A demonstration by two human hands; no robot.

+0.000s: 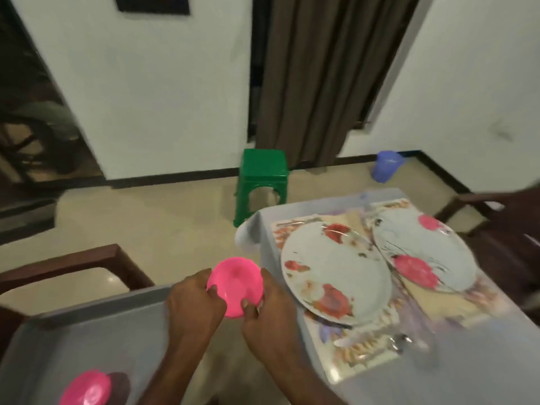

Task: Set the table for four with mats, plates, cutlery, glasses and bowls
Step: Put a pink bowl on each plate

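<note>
Both hands, left hand [195,298] and right hand [264,312], are gripping one pink bowl [235,287] by its rim, fingers curled. Two plates [336,276] are lying on mats [362,343] at the table's [473,375] far corner.

My L hand [194,299] & R hand [268,302] are both out front, close together. Thumbs on top, fingers curled, each pinching w/ forearms angled inward.

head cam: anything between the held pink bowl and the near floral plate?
Nothing on it. Head view shows only bare grey cloth and its edge between the pink bowl and the plate; the right hand sits just below.
</note>
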